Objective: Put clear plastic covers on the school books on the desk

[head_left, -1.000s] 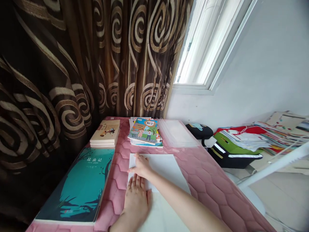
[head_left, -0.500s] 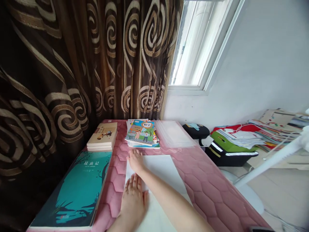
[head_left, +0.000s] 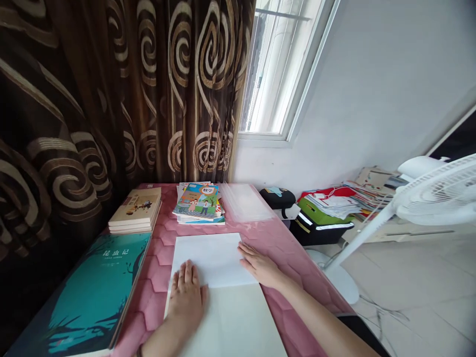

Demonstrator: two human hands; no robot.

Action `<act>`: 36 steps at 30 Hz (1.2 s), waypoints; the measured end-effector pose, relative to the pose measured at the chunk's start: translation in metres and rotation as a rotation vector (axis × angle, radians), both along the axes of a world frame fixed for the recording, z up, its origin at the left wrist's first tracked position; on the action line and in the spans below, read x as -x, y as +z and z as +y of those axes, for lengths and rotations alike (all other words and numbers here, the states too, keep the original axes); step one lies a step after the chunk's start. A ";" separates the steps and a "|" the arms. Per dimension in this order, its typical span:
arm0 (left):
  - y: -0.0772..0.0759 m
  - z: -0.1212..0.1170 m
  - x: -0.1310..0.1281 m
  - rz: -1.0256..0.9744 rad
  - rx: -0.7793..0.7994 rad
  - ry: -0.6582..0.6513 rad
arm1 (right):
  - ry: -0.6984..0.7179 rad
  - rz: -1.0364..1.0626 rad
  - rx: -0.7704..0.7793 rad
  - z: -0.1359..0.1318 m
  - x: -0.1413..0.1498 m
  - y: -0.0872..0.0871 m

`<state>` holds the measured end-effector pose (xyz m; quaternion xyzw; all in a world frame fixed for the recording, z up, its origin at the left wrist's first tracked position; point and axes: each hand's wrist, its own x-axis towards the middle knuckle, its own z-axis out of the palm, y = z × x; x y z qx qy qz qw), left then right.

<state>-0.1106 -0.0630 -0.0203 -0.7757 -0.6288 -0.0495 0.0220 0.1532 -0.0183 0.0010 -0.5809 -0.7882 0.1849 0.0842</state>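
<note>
A white sheet (head_left: 211, 255) lies flat in front of me, with a cream-coloured page or sheet (head_left: 234, 317) on its near side; a straight line divides the two. My left hand (head_left: 186, 297) rests palm down across the left edge, fingers extended, near that line. Over at the right edge of the white part, my right hand (head_left: 260, 265) lies with fingers stretched out, touching the margin. Neither hand grips anything. Whether the two surfaces belong to one book or folder, I cannot tell.
Left of me lies a large teal book (head_left: 98, 292), with a stack of tan books (head_left: 137, 208) behind it. Colourful textbooks (head_left: 199, 201) and clear plastic covers (head_left: 247, 203) sit at the back of the pink quilted tabletop (head_left: 159, 253). A white fan (head_left: 375, 223) stands right.
My right hand has moved from the sheet's far left corner across to its right edge. The left hand stays on the left side. The view has turned to the right.
</note>
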 end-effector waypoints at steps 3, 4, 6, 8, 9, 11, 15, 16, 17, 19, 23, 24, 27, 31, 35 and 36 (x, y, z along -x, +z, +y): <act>0.013 0.006 -0.036 0.056 0.122 -0.011 | -0.046 0.102 -0.086 0.001 -0.008 -0.006; 0.018 0.009 -0.050 0.057 0.161 -0.075 | -0.068 0.147 -0.120 0.004 -0.008 -0.008; 0.026 0.015 -0.079 0.018 0.227 -0.231 | -0.116 0.220 -0.184 0.010 -0.006 -0.010; 0.031 0.019 -0.101 -0.062 0.266 -0.300 | -0.180 0.233 -0.229 0.018 -0.007 -0.010; 0.032 0.020 -0.107 -0.100 0.270 -0.308 | -0.220 0.219 -0.244 0.022 -0.008 -0.010; 0.032 0.020 -0.112 -0.153 0.251 -0.299 | -0.303 0.180 -0.257 0.031 -0.011 -0.010; 0.031 0.017 -0.107 -0.188 0.229 -0.323 | -0.408 0.121 -0.245 0.058 -0.015 -0.013; 0.032 0.017 -0.105 -0.190 0.238 -0.327 | -0.431 0.108 -0.244 0.067 -0.015 -0.014; 0.033 0.017 -0.105 -0.190 0.251 -0.330 | -0.455 0.093 -0.244 0.075 -0.014 -0.014; 0.035 0.017 -0.105 -0.188 0.280 -0.331 | -0.499 0.067 -0.248 0.090 -0.012 -0.015; 0.037 0.019 -0.107 -0.168 0.298 -0.330 | -0.521 0.040 -0.265 0.101 -0.009 -0.016; 0.037 0.019 -0.107 -0.159 0.299 -0.328 | -0.508 0.040 -0.268 0.099 -0.010 -0.017; 0.039 0.019 -0.107 -0.143 0.323 -0.320 | -0.428 0.054 -0.267 0.083 -0.018 -0.020; 0.042 0.019 -0.107 -0.155 0.351 -0.318 | -0.277 0.108 -0.251 0.056 -0.033 -0.024; 0.043 0.019 -0.107 -0.168 0.358 -0.320 | -0.291 0.164 -0.230 0.055 -0.035 -0.025; 0.043 0.019 -0.107 -0.170 0.358 -0.320 | -0.327 0.158 -0.227 0.061 -0.033 -0.025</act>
